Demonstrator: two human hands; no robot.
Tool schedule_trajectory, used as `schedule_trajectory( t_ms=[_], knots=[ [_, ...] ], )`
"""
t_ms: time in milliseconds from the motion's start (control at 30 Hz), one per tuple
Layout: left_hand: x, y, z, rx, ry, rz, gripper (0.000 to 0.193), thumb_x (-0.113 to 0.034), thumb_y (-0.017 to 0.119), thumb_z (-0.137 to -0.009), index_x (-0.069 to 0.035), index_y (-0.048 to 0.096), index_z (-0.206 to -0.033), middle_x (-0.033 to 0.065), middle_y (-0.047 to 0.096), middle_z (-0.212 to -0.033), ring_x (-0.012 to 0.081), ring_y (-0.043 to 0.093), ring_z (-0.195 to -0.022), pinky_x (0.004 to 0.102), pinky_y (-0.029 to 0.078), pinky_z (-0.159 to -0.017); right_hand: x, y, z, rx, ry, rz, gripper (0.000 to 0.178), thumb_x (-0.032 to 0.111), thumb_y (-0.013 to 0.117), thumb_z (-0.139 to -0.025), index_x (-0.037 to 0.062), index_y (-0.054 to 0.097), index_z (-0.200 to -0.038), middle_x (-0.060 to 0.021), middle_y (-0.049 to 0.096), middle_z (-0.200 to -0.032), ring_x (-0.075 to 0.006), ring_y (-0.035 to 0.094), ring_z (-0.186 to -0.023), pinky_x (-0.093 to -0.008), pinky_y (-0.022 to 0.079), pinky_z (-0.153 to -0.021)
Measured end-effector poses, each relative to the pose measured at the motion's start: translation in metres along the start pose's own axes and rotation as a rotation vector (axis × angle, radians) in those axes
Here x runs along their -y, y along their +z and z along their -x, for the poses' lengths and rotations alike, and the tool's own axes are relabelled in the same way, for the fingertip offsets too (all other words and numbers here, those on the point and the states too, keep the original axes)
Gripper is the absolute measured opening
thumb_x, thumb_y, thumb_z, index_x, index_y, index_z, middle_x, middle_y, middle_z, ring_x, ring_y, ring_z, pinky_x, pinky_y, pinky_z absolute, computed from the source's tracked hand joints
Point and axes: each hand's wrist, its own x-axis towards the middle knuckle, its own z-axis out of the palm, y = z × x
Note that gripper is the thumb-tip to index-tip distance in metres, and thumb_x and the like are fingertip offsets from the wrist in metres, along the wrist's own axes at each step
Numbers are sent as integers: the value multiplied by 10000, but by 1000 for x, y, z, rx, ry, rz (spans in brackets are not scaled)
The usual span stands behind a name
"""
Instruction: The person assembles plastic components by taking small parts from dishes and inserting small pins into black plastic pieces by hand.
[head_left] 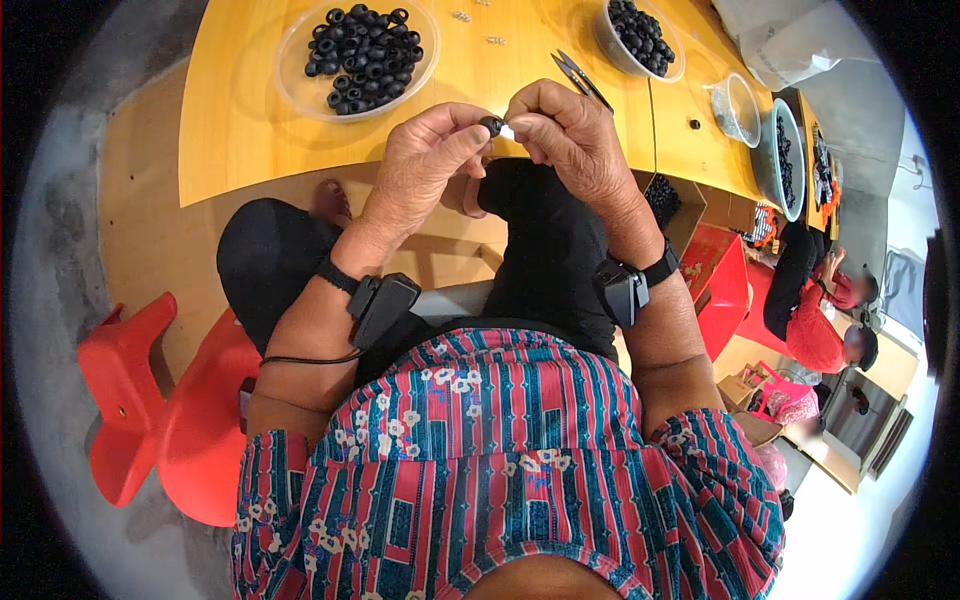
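Observation:
Over the near edge of the yellow table (470, 75), my two hands meet. My left hand (425, 165) pinches a small round black part (491, 125) between thumb and fingertips. Against that part, the closed fingertips of my right hand (575, 145) hold a tiny whitish piece (507, 131), whose kind is too small to tell. Left of my hands stands a clear round tub (283, 85) with many black ring-shaped parts (368, 55). A pair of dark tweezers (582, 78) lies beyond my right hand. Several small metallic pieces (495, 41) lie farther back.
A second tub (608, 45) of black parts stands at the far right, near a clear container (735, 110) and a light blue basin (768, 165). One loose black part (694, 124) lies between. Red chairs (130, 400) stand at left; other people (815, 325) sit at right.

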Motion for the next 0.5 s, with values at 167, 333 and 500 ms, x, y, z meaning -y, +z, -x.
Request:
schedule_trajectory(
  t_ms=[167,333,500],
  knots=[
    [-3,3,1,-20,4,-103,238,-211,617,-875,-20,592,-1013,4,587,-809,64,550,-673,201,487,-632,1,-3,-1,25,87,7,128,122,582,-871,9,561,-812,-8,501,-608,-71,456,-528,-223,394,-488],
    [-1,1,-2,-3,29,-115,235,-204,609,-879,-16,595,-1020,6,588,-811,63,548,-676,201,488,-639,-2,-1,-3,28,131,-134,145,130,582,-877,6,565,-803,18,500,-616,-55,445,-527,-208,375,-477],
    [-2,3,-1,-2,3,-79,235,-203,599,-886,-11,595,-1022,8,591,-816,63,548,-678,203,487,-639,-3,6,-2,-44,212,-271,135,115,583,-875,3,575,-799,23,509,-626,-43,449,-529,-186,350,-468]
  ],
)
